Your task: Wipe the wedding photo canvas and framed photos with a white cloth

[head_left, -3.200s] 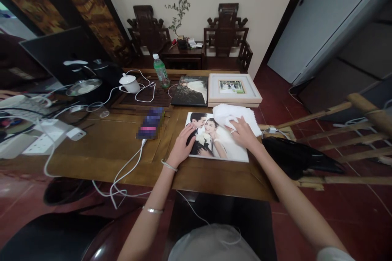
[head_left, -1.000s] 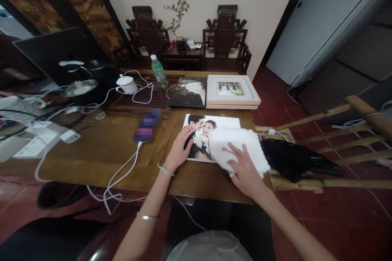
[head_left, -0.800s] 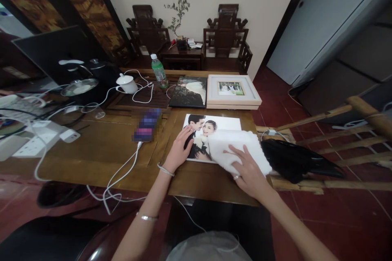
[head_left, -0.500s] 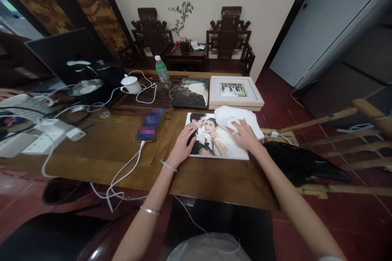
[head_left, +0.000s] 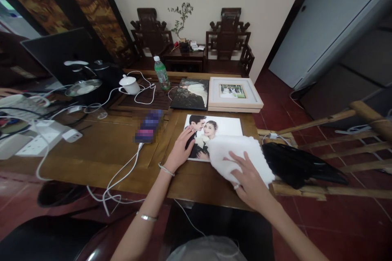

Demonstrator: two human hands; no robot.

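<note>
A wedding photo panel [head_left: 228, 125] lies flat on the wooden table, its lower right part hidden under a fluffy white cloth [head_left: 228, 147]. My left hand [head_left: 181, 151] rests flat on the panel's left edge, fingers stretched out and holding nothing. With my right hand [head_left: 248, 179] I press and hold the cloth, fingers bent and partly spread over it. The cloth reaches past the panel's right edge onto the table. Behind the panel lie a dark wedding photo panel [head_left: 188, 94] and a pale framed photo [head_left: 254, 96] with a wide white mat.
Left of the panel lies a phone [head_left: 150, 126], blurred out, with a white cable. A green-labelled bottle [head_left: 161, 74], a lidded white cup [head_left: 130, 85], a pot [head_left: 83, 88] and a power strip [head_left: 38, 142] stand farther left. A black bag [head_left: 294, 167] lies at right.
My right hand has drawn the white cloth down the panel toward me, from its upper right corner to its lower right part. My left hand has stayed on the left edge.
</note>
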